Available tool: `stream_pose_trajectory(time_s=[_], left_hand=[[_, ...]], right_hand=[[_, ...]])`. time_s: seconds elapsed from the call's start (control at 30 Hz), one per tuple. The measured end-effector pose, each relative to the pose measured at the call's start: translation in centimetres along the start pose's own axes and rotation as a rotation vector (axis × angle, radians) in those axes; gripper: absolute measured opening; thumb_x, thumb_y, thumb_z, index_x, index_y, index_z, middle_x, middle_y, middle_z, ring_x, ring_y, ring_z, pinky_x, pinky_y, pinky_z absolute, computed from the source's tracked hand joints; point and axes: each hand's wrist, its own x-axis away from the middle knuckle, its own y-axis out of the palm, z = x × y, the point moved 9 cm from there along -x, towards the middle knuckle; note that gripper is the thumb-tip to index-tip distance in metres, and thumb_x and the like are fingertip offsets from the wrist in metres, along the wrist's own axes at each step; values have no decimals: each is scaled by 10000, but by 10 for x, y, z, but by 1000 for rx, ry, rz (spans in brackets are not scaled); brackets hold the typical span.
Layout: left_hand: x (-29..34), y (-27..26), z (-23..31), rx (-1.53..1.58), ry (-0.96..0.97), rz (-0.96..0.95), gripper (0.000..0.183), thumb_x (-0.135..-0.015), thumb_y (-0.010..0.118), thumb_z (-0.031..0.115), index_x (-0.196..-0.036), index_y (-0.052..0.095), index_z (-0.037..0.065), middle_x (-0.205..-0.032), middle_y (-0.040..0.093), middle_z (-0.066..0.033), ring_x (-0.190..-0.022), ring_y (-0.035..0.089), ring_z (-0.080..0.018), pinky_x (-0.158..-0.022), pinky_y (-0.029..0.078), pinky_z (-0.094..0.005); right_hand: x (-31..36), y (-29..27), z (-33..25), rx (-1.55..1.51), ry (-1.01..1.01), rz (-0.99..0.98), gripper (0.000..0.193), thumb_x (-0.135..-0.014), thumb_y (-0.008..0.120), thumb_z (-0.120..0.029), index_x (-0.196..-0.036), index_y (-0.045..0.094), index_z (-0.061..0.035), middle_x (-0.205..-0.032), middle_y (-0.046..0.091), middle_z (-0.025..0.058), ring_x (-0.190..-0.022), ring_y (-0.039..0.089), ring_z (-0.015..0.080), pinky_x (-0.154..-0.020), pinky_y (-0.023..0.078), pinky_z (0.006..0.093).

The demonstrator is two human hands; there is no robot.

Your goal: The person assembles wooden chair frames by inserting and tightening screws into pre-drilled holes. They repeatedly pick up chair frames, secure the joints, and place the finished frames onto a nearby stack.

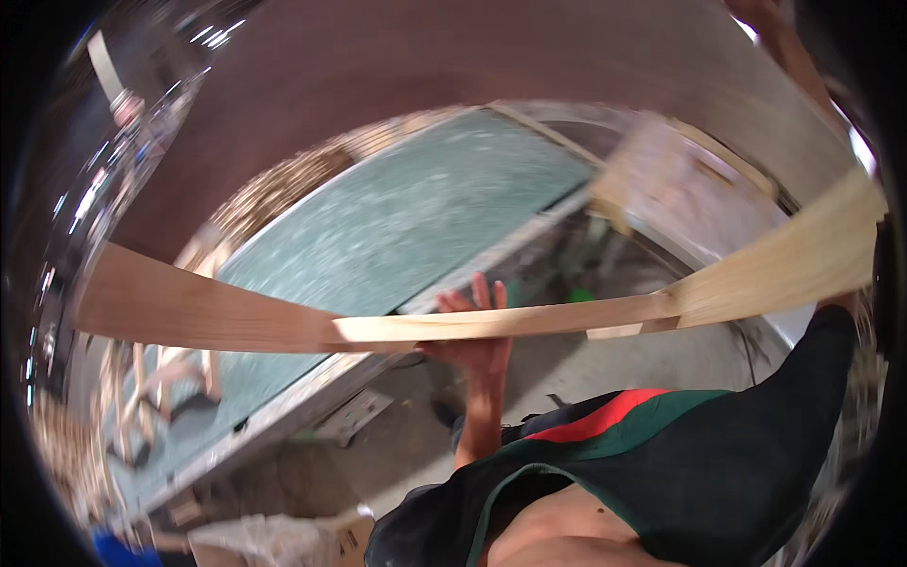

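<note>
A large frame of pale wood crosses the view close to me, with a left board (pixel 203 307), a narrow middle bar (pixel 501 324) and a wide right board (pixel 784 253). My left hand (pixel 477 345) is beneath the middle bar, which crosses in front of its palm. Its fingers are spread and stretched out beyond the bar's far edge; whether the palm touches the wood I cannot tell. At the far right, my right hand (pixel 841 300) shows only a strip of skin at the sleeve's end, below the right board. Its fingers are hidden.
A big brown panel (pixel 425 57) arches across the top. Beyond the bar stands a dusty green-topped table (pixel 406 208). A wrapped pale block (pixel 685 175) lies to the right. Another person's arm (pixel 794 52) appears upper right. Wooden pieces (pixel 151 402) and clear plastic (pixel 269 541) are lower left.
</note>
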Motion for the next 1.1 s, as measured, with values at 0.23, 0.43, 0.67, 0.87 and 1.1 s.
stream_pose_trajectory(time_s=[0.23,0.43,0.67,0.87,1.1], left_hand=[[34,99,-303,50,-144,-27,455,-817,573,235,-1235,420,139,-1179,535,6,-1122,511,-179,-998,350,-484],[65,77,-594,282,-527,141,329,-841,575,159,-1130,488,29,-1059,554,-117,-1055,510,-267,-986,387,-429],[219,-103,-910,40,-1036,666,388,-735,501,154,-1103,514,32,-1046,570,-121,-1016,553,-272,-918,446,-440],[308,-252,-1081,-212,-1213,905,526,-695,510,245,-1187,474,60,-1094,552,-120,-1051,545,-301,-913,444,-451],[252,-312,-1220,-349,-1131,954,566,-743,525,336,-1232,442,63,-1199,505,-123,-1142,479,-289,-983,372,-477]], right_hand=[[609,-52,186,323,972,430,457,-786,674,-261,-1137,569,13,-998,636,122,-955,604,195,-857,457,316],[690,37,71,-553,1088,1008,581,-696,756,-181,-1181,503,13,-949,617,83,-954,585,221,-850,453,339],[831,30,243,-569,1536,1441,196,-681,674,-39,-849,590,18,-712,590,62,-622,604,154,-571,517,293],[931,3,423,-861,1830,1341,170,-658,636,-44,-775,569,59,-663,591,107,-549,612,194,-542,539,332],[986,-47,608,-949,1899,1077,379,-635,640,-76,-946,477,67,-706,585,136,-571,605,216,-534,529,361]])
